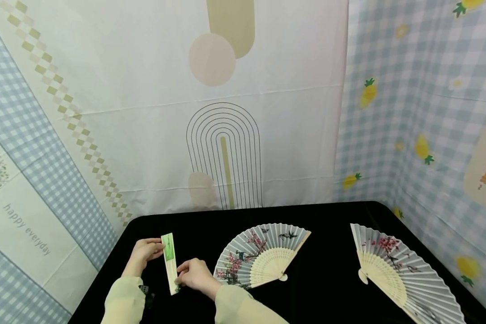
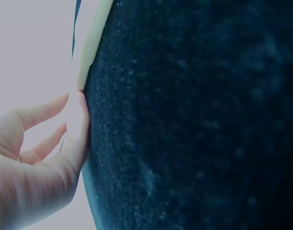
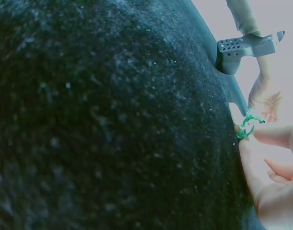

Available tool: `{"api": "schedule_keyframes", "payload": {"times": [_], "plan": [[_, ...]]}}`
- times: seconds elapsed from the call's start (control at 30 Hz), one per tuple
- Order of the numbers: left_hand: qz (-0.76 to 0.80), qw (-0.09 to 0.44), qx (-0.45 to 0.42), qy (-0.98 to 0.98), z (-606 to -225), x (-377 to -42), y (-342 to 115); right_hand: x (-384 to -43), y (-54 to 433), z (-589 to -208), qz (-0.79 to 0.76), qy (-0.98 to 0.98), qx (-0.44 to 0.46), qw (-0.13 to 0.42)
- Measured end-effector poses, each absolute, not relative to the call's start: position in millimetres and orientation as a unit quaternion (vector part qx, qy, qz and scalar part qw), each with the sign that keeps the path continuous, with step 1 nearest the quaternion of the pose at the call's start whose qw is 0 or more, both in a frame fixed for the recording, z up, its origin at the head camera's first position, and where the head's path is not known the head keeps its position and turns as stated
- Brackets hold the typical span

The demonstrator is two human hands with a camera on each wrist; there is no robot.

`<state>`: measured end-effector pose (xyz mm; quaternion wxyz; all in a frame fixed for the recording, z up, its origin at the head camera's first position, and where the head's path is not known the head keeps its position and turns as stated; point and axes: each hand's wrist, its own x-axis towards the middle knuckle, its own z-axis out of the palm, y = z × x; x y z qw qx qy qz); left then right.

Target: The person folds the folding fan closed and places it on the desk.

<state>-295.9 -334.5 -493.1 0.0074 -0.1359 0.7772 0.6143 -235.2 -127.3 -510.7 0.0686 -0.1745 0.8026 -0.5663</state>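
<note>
A folded hand fan (image 1: 171,272) with pale ribs and a green leaf-cloth section stands nearly upright in the head view, on the left of the black table. My left hand (image 1: 145,252) pinches its upper part between thumb and fingers. At the lower end, my right hand (image 1: 197,273) pinches the fan by its right edge. A curled green cord (image 3: 248,127) shows at the right fingertips in the right wrist view. In the left wrist view the fan's pale edge (image 2: 91,48) meets my fingertips.
An open fan (image 1: 267,258) with pink blossoms and birds lies right of my right hand. Farther right lies another open fan (image 1: 397,265). The black table (image 1: 324,252) is backed by a printed white curtain (image 1: 146,90), with a checked cloth (image 1: 389,112) along the right.
</note>
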Motion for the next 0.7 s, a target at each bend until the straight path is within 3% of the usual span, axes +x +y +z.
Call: {"api": "schedule_keyframes", "payload": {"times": [0.37,0.6,0.7], "plan": [[0.622,-0.003,-0.140,0.770,-476,-299,-333,-251,-101,-500,-0.547,0.805,-0.212,0.092],[0.643,0.019,-0.124,0.756,-463,-303,-323,-271,-74,-486,-0.535,0.820,-0.194,0.055],[0.645,0.021,-0.114,0.755,-459,-304,-316,-279,-56,-480,-0.545,0.812,-0.195,0.070]]}}
